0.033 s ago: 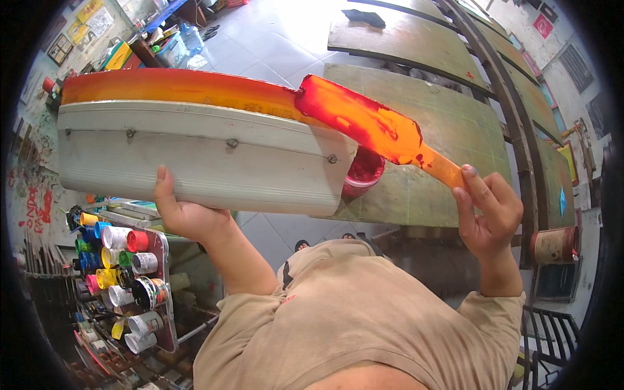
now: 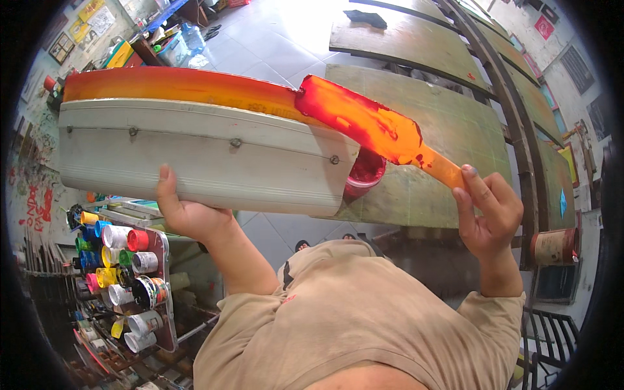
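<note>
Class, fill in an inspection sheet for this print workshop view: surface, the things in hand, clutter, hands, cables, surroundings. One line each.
Surface: long green-topped table, worn, with faint grid lines.
Things in hand: grey squeegee, its blade edge coated orange-red; flat spatula smeared red and orange, its tip at the blade; red ink pot under it.
Clutter: rack of ink jars at lower left; dark cloth on a far table.
Hands: left hand grips the squeegee from below; right hand holds the spatula handle.
Cables: nothing seen.
Surroundings: tiled floor, further tables, posters on walls.
</note>
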Demonstrator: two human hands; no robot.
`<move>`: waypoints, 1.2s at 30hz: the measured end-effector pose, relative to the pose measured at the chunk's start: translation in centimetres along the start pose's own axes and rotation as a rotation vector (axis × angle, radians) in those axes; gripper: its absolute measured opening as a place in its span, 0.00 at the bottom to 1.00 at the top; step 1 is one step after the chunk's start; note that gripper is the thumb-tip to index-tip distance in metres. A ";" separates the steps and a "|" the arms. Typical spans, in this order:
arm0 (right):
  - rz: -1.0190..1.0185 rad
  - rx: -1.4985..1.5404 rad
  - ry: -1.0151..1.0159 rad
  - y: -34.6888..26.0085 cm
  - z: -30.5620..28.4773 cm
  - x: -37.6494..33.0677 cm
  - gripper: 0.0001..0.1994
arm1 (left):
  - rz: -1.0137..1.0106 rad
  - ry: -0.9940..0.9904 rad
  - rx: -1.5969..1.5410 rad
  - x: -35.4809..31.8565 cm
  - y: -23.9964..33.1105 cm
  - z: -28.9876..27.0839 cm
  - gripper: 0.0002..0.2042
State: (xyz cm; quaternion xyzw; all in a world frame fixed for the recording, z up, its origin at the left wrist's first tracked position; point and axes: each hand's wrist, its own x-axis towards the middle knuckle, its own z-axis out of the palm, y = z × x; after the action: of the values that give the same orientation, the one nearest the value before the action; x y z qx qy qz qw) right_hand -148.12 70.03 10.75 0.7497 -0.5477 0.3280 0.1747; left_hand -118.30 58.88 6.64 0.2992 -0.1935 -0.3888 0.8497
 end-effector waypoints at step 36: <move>-0.307 0.014 0.215 -7.2 -0.3 11.2 0.15 | 0.241 -0.131 0.033 -2.8 -0.5 1.5 0.11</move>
State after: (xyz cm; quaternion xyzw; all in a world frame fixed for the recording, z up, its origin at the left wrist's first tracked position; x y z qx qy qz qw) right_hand -139.37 64.69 19.31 0.7862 -0.4029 0.3794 0.2748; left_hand -121.15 60.32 7.16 0.2615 -0.2894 -0.2992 0.8708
